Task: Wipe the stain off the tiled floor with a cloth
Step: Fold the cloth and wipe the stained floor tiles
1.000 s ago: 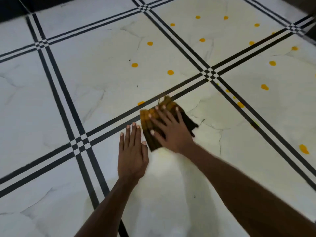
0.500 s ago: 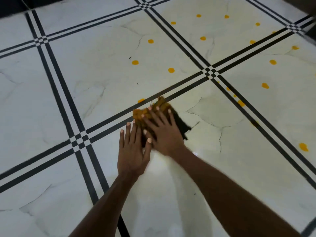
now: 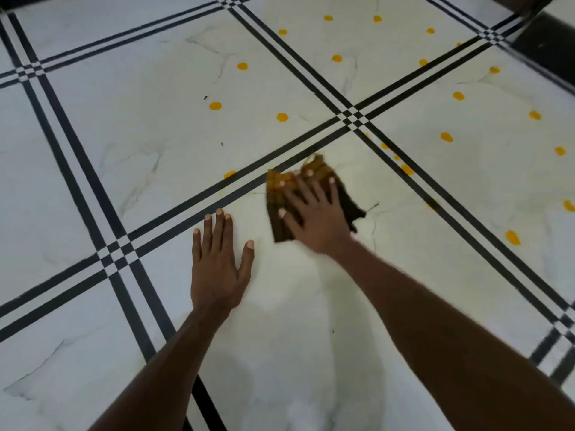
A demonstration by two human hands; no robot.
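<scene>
A folded cloth (image 3: 277,188), dark with yellow-stained folds, lies flat on the white marble tile floor (image 3: 140,129) just below a black double stripe. My right hand (image 3: 314,213) presses down on it with fingers spread, covering most of it. My left hand (image 3: 217,262) rests flat on the bare tile to the left, fingers together, a short gap from the cloth. A yellow spot (image 3: 229,174) sits on the stripe's far edge, left of the cloth. Several more yellow spots, such as one (image 3: 282,117), dot the tiles beyond and to the right.
Black double stripes (image 3: 102,213) cross the floor in a grid. A dark wall base or furniture edge (image 3: 544,45) stands at the top right corner. Yellow spots along the right stripe (image 3: 407,169) lie close to the cloth.
My right hand has slid the cloth to the right and away from my left hand, opening a gap between them. The view has shifted slightly.
</scene>
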